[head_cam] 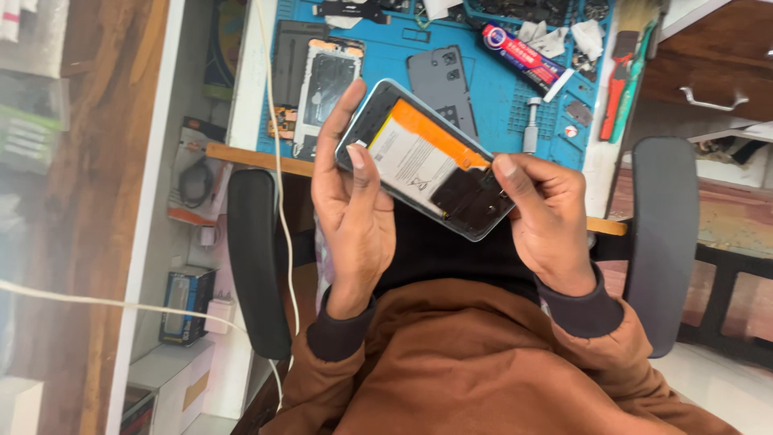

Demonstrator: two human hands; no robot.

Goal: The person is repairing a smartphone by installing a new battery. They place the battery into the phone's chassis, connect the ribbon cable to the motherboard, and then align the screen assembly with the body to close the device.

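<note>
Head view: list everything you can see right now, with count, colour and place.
Opened phone: one, back off, white and orange battery showing, held in both hands.
Repair mat: one, blue, on the desk above the hands.
Phone frame: one, light-edged, left on the mat.
Back cover: one, grey, mid mat.
Glue tube: one, red and blue, right on the mat.
Cable: one, white, hanging at left.
Chair armrests: two, black, either side.
Left hand: grips the phone's left end.
Right hand: grips its right end.

Single head-worn view, looking steeply down over chest and lap, close on both hands — blue repair mat (499,97) at top, office chair armrests (256,258) either side
</note>
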